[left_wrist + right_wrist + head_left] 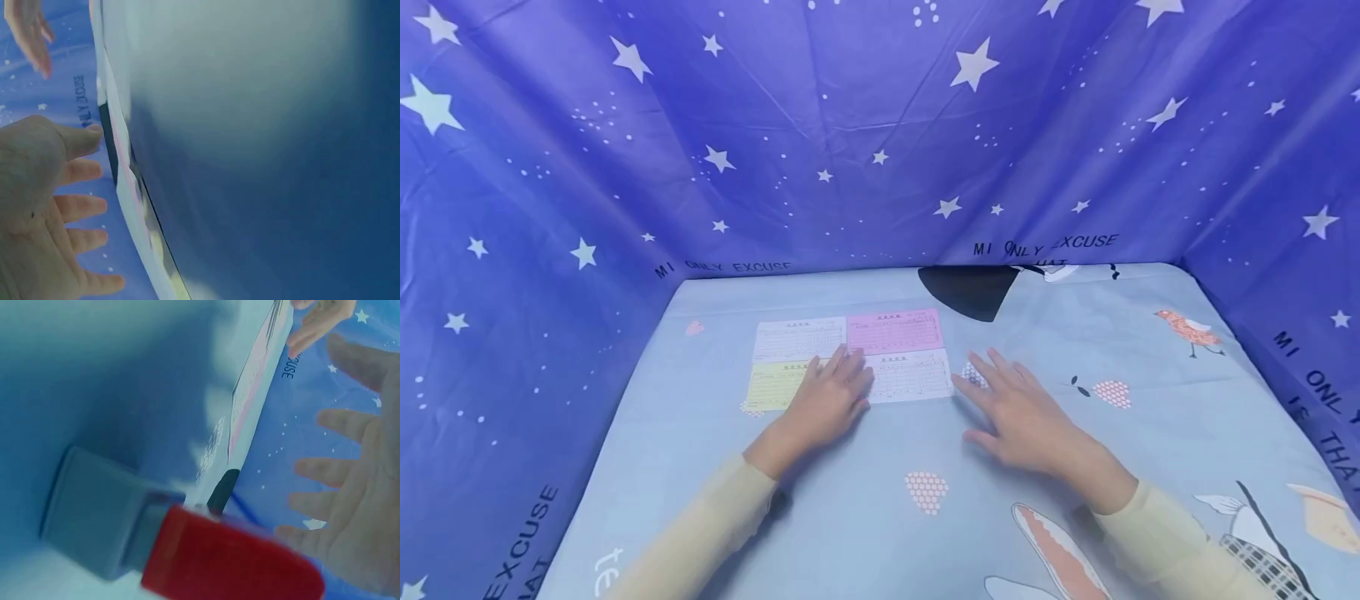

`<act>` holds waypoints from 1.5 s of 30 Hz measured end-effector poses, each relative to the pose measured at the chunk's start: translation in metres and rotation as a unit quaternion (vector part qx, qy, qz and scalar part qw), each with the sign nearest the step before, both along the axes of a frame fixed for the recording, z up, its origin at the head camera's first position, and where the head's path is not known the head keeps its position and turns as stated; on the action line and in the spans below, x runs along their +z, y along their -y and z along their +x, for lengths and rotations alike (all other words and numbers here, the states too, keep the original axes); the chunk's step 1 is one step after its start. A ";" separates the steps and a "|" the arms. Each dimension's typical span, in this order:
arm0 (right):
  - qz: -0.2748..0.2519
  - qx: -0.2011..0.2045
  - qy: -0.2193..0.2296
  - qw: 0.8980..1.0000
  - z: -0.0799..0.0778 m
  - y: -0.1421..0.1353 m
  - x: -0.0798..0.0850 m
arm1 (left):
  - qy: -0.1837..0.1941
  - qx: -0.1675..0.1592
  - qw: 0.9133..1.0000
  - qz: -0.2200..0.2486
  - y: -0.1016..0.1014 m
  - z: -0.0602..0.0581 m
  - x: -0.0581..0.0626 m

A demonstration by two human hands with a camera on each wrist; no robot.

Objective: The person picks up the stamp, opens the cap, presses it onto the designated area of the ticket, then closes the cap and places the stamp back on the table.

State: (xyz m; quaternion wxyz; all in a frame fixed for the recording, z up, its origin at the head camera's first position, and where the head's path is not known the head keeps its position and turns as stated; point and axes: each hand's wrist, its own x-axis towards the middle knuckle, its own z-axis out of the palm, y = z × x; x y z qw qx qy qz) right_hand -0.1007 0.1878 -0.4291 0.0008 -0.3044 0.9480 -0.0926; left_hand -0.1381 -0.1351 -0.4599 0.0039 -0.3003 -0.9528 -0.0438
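Printed paper forms lie edge to edge on the bed-like surface in a two-by-two block: a white form (pixel 797 340) at far left, a pink form (pixel 895 332) at far right, a yellow form (pixel 771 385) at near left, and a second white form (pixel 913 377) at near right. My left hand (pixel 829 396), palm down with fingers extended, overlaps the inner edges of the two near forms and hides part of them. Just right of the block, my right hand (pixel 1030 421) spreads its fingers over the cloth, holding nothing. Both wrist views show straight, separated fingers.
A light blue sheet (pixel 865 533) with printed hearts, a bird and a rabbit covers the surface. Purple star-patterned fabric (pixel 850 125) walls in the back and both sides. A red block-like object (pixel 231 556) fills the lower right wrist view, close to the camera.
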 end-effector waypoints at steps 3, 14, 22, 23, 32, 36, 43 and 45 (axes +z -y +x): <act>0.012 -0.019 -0.002 1.000 -0.001 -0.007 -0.001 | 0.010 0.007 1.000 -0.002 0.003 -0.007 -0.001; -0.024 -0.160 -0.017 0.987 0.021 -0.043 0.005 | -0.016 -0.009 1.000 -0.011 0.005 -0.018 0.005; -0.053 -0.267 0.053 0.961 0.042 -0.050 0.007 | -0.081 -0.038 0.996 -0.007 0.007 -0.019 0.004; -0.052 -0.268 0.062 0.960 0.044 -0.050 0.005 | -0.087 -0.042 0.995 -0.010 0.008 -0.018 0.004; -0.048 -0.241 0.070 0.967 0.046 -0.048 -0.010 | -0.100 -0.071 0.992 -0.030 0.014 -0.011 -0.003; -0.069 -0.231 0.057 0.969 0.043 -0.043 -0.009 | -0.109 -0.090 0.990 -0.026 0.011 -0.004 -0.003; -0.133 -0.237 0.075 0.959 0.034 -0.030 -0.007 | -0.109 -0.145 0.983 -0.039 0.003 0.032 -0.007; -0.157 -0.238 0.110 0.952 0.033 -0.025 -0.006 | -0.105 -0.163 0.980 -0.042 0.001 0.043 -0.009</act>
